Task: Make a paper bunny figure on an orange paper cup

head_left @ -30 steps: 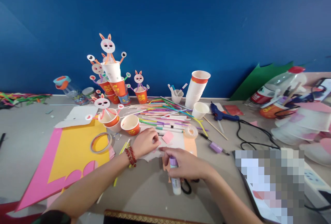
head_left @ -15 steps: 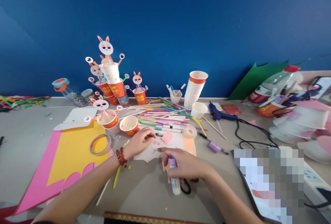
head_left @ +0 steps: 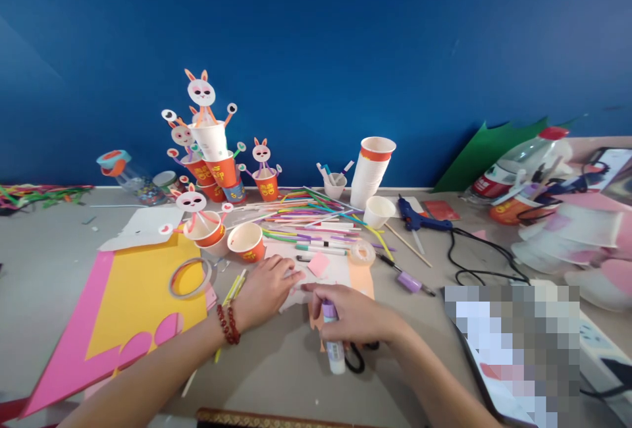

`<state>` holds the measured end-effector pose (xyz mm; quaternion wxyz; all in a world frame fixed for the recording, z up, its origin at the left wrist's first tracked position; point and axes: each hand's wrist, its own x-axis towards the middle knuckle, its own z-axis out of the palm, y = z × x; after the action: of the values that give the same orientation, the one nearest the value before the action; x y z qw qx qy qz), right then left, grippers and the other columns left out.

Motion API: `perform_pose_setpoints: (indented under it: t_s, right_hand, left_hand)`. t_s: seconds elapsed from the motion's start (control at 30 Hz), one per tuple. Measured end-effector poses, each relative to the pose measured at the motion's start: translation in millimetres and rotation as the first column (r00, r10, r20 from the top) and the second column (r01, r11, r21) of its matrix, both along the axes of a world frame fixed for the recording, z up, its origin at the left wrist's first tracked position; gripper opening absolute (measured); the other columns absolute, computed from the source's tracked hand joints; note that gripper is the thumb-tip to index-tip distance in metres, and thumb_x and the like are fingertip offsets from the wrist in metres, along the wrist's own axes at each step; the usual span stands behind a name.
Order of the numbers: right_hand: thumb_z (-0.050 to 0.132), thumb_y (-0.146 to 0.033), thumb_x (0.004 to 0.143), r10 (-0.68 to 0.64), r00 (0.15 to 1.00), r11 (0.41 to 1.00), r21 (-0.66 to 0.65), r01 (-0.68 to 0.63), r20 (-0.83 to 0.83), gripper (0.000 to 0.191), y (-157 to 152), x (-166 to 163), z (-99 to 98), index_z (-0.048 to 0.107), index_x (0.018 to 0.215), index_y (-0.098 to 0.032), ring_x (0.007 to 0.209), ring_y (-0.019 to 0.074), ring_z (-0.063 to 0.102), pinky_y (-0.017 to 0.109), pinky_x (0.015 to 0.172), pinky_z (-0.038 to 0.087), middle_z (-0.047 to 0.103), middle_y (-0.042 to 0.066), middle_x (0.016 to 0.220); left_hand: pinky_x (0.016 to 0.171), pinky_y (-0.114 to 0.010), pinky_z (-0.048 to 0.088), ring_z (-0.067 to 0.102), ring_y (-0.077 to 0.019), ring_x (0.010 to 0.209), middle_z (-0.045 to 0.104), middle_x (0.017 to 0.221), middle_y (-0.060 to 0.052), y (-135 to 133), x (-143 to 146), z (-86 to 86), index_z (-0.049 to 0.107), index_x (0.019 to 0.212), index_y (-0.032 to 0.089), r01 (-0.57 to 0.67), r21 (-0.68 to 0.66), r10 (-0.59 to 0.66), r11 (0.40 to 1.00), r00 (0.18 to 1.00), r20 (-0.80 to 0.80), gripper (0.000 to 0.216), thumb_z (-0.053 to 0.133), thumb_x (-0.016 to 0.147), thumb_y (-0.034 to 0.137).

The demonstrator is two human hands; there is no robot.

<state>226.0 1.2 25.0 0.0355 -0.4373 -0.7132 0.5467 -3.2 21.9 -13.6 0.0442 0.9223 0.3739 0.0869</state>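
R hand (head_left: 353, 315): grip closed round glue stick (head_left: 336, 354), purple cap (head_left: 329, 310) up, beside blk loop (head_left: 363, 367).
L hand (head_left: 266, 290): at wht paper (head_left: 292, 299); grip unclear, can't tell if pinching it.
Pink pc. (head_left: 318, 264): nr L hand.
Tape roll (head_left: 174, 284): on yel. sheet (head_left: 133, 303), left of L hand.
Grey surface (head_left: 261, 375) beneath all.

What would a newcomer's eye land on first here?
Probably the rabbit-faced cup figures, clustered left of centre before the blue wall. Next, the spread of thin colorful sticks mid-table, then the right hand nearer the camera, holding a purple-topped glue stick.
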Motion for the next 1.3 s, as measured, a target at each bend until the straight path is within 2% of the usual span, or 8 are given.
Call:
perform_pose_setpoints:
  t_s: [0.17,0.27,0.53,0.63,0.83,0.93,1.1,1.3]
  right_hand:
    - [0.063,-0.018,0.066,0.007,1.000,1.000,0.006,-0.007,-0.014,0.029,1,1,-3.1,0.066,0.095,-0.020,0.055,0.0078,0.062,0.018,0.042,0.038,0.050,0.004,0.146]
    - [0.064,-0.016,0.064,0.003,1.000,1.000,0.027,-0.002,-0.027,0.028,1,0,-2.8,0.067,0.092,-0.020,0.067,0.0126,0.066,0.018,0.049,0.041,0.055,0.004,0.141]
    - [0.066,-0.016,0.065,0.020,1.000,0.997,0.071,-0.021,0.014,0.027,2,0,7.7,0.069,0.091,-0.022,0.077,0.0166,0.067,0.023,0.059,0.046,0.057,0.002,0.140]
    - [0.066,-0.017,0.065,0.017,1.000,0.998,0.056,-0.019,0.025,0.028,2,0,8.2,0.069,0.092,-0.022,0.070,0.0142,0.065,0.022,0.056,0.044,0.057,0.002,0.139]
    - [0.064,-0.018,0.066,0.004,1.000,1.000,0.009,-0.004,0.026,0.028,1,0,4.8,0.067,0.094,-0.021,0.056,0.0094,0.059,0.020,0.049,0.039,0.069,0.002,0.116]
    - [0.064,-0.018,0.067,0.008,0.999,1.000,0.010,-0.008,0.031,0.028,1,-1,4.8,0.067,0.094,-0.022,0.054,0.0101,0.057,0.020,0.049,0.039,0.070,0.000,0.101]
    - [0.066,-0.018,0.066,0.018,0.999,0.997,0.078,-0.021,0.034,0.026,3,0,4.3,0.068,0.092,-0.022,0.066,0.0136,0.060,0.022,0.058,0.042,0.069,-0.001,0.090]
    - [0.066,-0.018,0.065,0.025,1.000,0.992,0.124,-0.024,-0.007,0.028,4,1,-1.3,0.068,0.093,-0.022,0.096,0.0218,0.063,0.025,0.074,0.047,0.069,0.002,0.111]
  left_hand:
    - [0.095,-0.043,0.043,0.051,-0.0252,0.107,0.058,0.121,-0.009,-2,-2,-4.0,0.056,0.127,0.025,0.004,0.003,-0.004,1.000,1.000,-0.012,0.035,0.045,0.095,0.017]
    - [0.092,-0.042,0.044,0.051,-0.0257,0.106,0.058,0.122,-0.010,-3,-2,-6.9,0.055,0.128,0.024,0.001,-0.008,-0.001,1.000,1.000,-0.002,0.036,0.044,0.095,0.017]
    - [0.093,-0.042,0.044,0.051,-0.0254,0.108,0.059,0.122,-0.010,-3,-3,-6.5,0.053,0.130,0.023,0.005,-0.042,-0.003,0.999,0.999,0.044,0.036,0.044,0.096,0.017]
    - [0.093,-0.041,0.044,0.051,-0.0250,0.108,0.058,0.122,-0.010,-3,-3,-5.5,0.050,0.134,0.023,0.008,-0.048,-0.005,0.999,0.999,0.052,0.038,0.044,0.096,0.019]
    - [0.092,-0.046,0.042,0.049,-0.0291,0.109,0.057,0.125,-0.010,-5,0,-6.2,0.052,0.131,0.023,0.004,0.011,-0.003,1.000,0.995,-0.097,0.036,0.047,0.095,0.023]
    - [0.093,-0.045,0.042,0.050,-0.0280,0.108,0.057,0.125,-0.009,-5,-1,-6.8,0.051,0.133,0.024,0.010,0.018,-0.009,1.000,0.996,-0.087,0.039,0.047,0.094,0.021]
    - [0.096,-0.045,0.040,0.049,-0.0270,0.111,0.056,0.129,-0.008,-4,-4,-6.3,0.051,0.134,0.028,0.015,-0.027,-0.016,1.000,0.999,-0.047,0.040,0.046,0.095,0.023]
    - [0.098,-0.044,0.041,0.048,-0.0265,0.112,0.055,0.130,-0.007,-4,-5,-6.2,0.050,0.136,0.028,0.008,-0.082,-0.009,0.997,1.000,-0.022,0.042,0.045,0.095,0.021]
